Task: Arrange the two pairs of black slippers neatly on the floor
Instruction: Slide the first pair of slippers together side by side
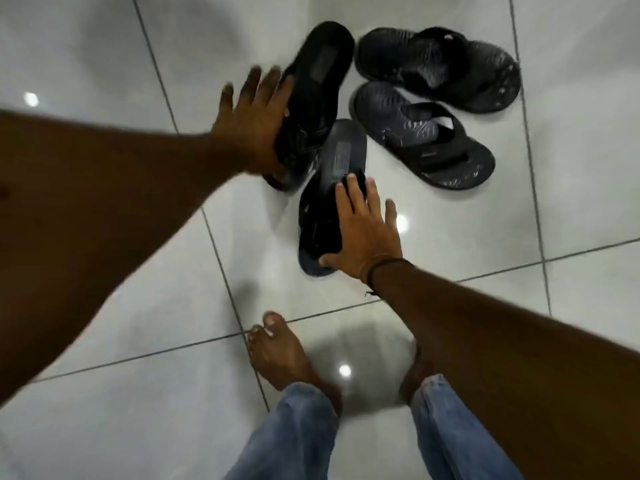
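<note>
Your four slippers crowd together in the upper middle of the tiled floor. The two smooth slippers overlap, so no hand passes between them. The two textured slippers lie just beside each other and close to the smooth pair, leaving only a thin gap. Bare tiles stay open on the left, on the right, and below, down to your bare foot.

single head cam, wide-angle, steep downward view onto tiled floor, close above outstretched arms & feet
</note>
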